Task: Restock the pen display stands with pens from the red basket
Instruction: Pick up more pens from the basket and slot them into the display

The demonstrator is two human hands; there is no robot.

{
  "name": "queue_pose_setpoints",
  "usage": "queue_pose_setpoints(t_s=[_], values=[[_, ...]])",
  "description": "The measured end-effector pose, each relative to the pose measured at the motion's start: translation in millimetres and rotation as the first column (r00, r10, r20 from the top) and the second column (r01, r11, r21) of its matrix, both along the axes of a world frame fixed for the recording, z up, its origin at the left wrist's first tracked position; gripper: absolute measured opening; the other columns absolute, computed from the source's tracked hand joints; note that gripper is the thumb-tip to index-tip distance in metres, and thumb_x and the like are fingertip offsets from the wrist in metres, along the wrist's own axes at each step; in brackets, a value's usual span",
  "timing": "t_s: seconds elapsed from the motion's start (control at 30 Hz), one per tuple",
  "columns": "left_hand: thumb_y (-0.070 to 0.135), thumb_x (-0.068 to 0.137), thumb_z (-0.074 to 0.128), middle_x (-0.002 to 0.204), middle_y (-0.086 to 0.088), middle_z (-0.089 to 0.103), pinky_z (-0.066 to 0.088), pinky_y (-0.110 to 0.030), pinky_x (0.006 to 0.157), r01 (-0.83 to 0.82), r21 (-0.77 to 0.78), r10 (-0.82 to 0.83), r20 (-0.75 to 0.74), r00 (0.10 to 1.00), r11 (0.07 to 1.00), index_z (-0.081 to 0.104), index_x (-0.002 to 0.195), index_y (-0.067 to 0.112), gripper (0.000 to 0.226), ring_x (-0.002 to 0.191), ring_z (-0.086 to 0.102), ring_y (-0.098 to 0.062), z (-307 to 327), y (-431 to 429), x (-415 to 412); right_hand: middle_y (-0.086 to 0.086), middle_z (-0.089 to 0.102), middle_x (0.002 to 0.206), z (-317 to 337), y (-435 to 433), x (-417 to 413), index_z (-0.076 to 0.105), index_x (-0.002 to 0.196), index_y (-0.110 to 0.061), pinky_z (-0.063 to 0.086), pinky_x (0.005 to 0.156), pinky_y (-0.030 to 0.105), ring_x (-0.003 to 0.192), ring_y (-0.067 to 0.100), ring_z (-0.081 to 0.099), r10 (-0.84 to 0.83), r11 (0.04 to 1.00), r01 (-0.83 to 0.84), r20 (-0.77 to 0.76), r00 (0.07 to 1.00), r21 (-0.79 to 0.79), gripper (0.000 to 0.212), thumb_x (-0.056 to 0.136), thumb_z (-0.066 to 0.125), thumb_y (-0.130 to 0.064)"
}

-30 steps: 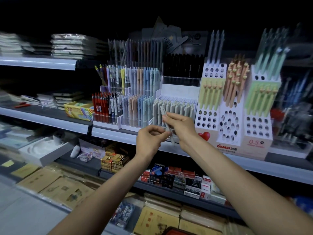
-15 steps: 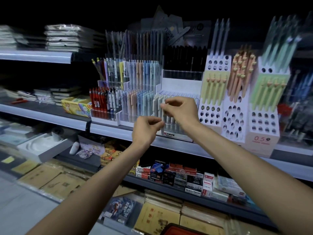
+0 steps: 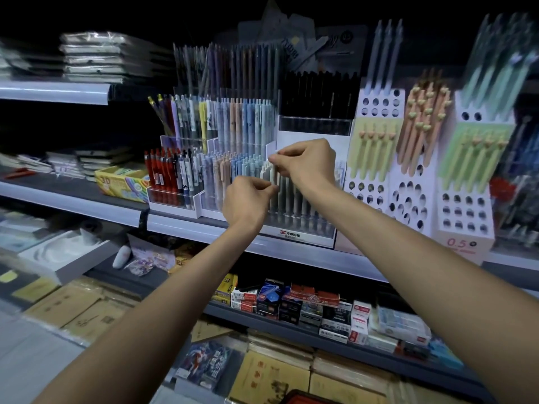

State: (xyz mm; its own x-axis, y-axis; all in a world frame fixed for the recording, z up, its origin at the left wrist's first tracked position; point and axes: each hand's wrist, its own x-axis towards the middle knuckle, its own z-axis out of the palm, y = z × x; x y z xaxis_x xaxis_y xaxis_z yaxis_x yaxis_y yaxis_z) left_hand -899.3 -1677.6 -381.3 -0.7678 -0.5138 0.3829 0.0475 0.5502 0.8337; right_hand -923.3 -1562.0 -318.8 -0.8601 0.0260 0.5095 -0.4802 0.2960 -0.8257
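Pens (image 3: 294, 196) crowd the clear stand (image 3: 303, 228) at the shelf's front edge. The right hand (image 3: 309, 164) pinches a pale pen (image 3: 273, 173) over the rows; the left hand (image 3: 248, 199) is curled, contents unclear. Forced between neighbours, it could jam or tip them. A basket rim (image 3: 309, 399) peeks below.

Head view looks forward, slightly down, close to shelf (image 3: 204, 228).

Two hands (image 3: 306, 164), three perforated white pen stands (image 3: 376, 182), three blue-grey pens (image 3: 385, 53)
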Motion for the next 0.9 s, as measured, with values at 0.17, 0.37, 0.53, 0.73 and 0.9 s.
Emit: queue_pose_setpoints(t_s=[0.17, 0.37, 0.53, 0.73, 0.9], values=[[0.04, 0.088, 0.079, 0.077, 0.006, 0.076, 0.056, -0.033, 0.067, -0.054, -0.033, 0.055, 0.028, 0.998, 0.998, 0.082, 0.082, 0.026, 0.015, 0.078, 0.071, -0.019, -9, 3, -3, -0.005, 0.076, 0.067, -8, 0, -7, 0.082, 0.076, -0.016, 0.065, 0.074, 0.037, 0.063, 0.011, 0.074, -0.028, 0.999, 0.027, 0.027, 0.999, 0.026, 0.012, 0.076, 0.092, -0.023], [0.039, 0.09, 0.076, 0.069, 0.003, 0.072, 0.048, -0.032, 0.061, -0.079, -0.058, 0.084, 0.081, 0.993, 0.995, 0.078, 0.074, 0.023, 0.023, 0.074, 0.069, -0.025, -27, 8, -3, -0.007, 0.075, 0.067, -26, -5, -14, 0.08, 0.078, -0.023, 0.064, 0.073, 0.039, 0.063, 0.012, 0.074, -0.058, 0.996, 0.056, 0.025, 0.998, 0.07, 0.011, 0.075, 0.091, -0.023], [0.039, 0.093, 0.073, 0.069, 0.004, 0.071, 0.043, -0.031, 0.061, -0.097, -0.094, 0.104, 0.071, 0.992, 0.991, 0.08, 0.08, 0.025, 0.021, 0.073, 0.067, -0.025, -29, 11, -1, -0.004, 0.077, 0.078, -28, -7, -16, 0.082, 0.084, -0.018, 0.063, 0.076, 0.036, 0.072, 0.013, 0.074, -0.084, 0.992, 0.084, -0.012, 0.996, 0.092, 0.012, 0.077, 0.09, -0.023], [0.036, 0.092, 0.072, 0.049, 0.001, 0.051, 0.032, -0.029, 0.052, -0.136, -0.156, 0.144, 0.046, 0.988, 0.978, 0.067, 0.062, 0.017, 0.036, 0.056, 0.054, -0.029, -33, 11, 1, -0.006, 0.075, 0.077, -28, -16, -17, 0.079, 0.075, -0.015, 0.062, 0.073, 0.039, 0.074, 0.016, 0.073, -0.098, 0.985, 0.105, -0.055, 0.994, 0.137, 0.013, 0.077, 0.09, -0.022], [0.033, 0.094, 0.07, 0.05, 0.002, 0.051, 0.032, -0.03, 0.052, -0.143, -0.187, 0.151, 0.031, 0.988, 0.972, 0.065, 0.06, 0.018, 0.037, 0.057, 0.056, -0.028, -38, 11, 1, -0.001, 0.075, 0.076, -26, -22, -16, 0.078, 0.076, -0.015, 0.06, 0.071, 0.037, 0.074, 0.018, 0.071, -0.107, 0.965, 0.125, -0.088, 0.99, 0.233, 0.014, 0.079, 0.089, -0.023]])
